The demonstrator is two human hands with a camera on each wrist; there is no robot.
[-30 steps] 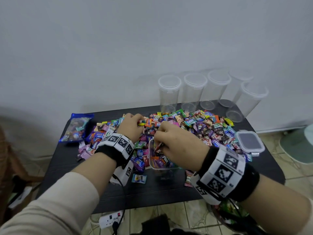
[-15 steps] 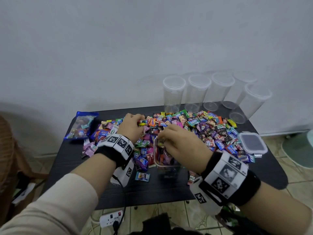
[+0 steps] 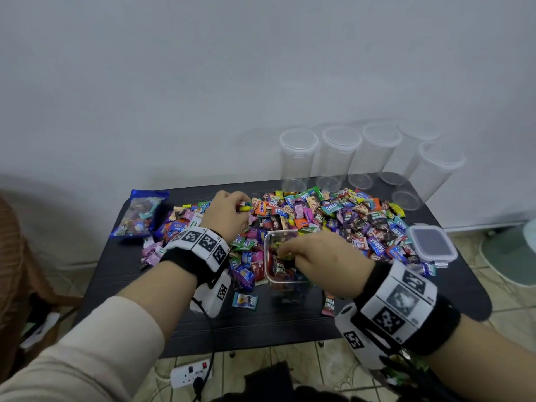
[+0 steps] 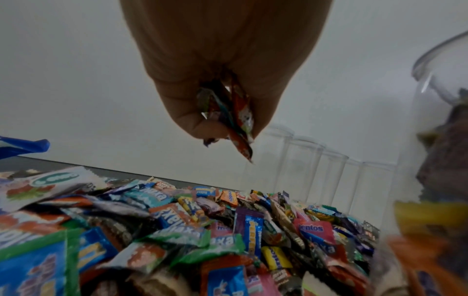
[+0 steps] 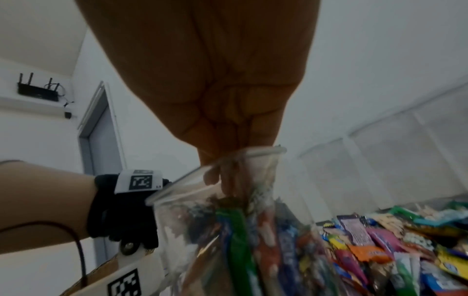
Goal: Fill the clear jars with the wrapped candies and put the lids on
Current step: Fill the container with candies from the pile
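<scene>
A heap of wrapped candies (image 3: 333,216) covers the middle of the black table (image 3: 130,280). A clear square jar (image 3: 272,274), partly filled, stands at the heap's near edge. My right hand (image 3: 290,253) hovers over its mouth. Its bunched fingertips (image 5: 220,180) dip inside the rim and pinch a yellow-green wrapper. My left hand (image 3: 229,210) is on the heap's left side, left of the jar. There it grips a small bunch of candies (image 4: 240,118) in its curled fingers (image 4: 200,120). The jar's lid (image 3: 432,245) lies flat at the right of the heap.
Several empty clear jars (image 3: 297,158) with lids stand along the wall at the back right. A blue candy bag (image 3: 139,213) lies at the table's left end. Loose candies (image 3: 245,300) lie near the front edge. A power strip (image 3: 191,372) sits on the floor below.
My right hand has sunk lower, so its fingertips are now inside the jar's mouth. My left hand stays at the same spot on the heap with candies in its grip.
</scene>
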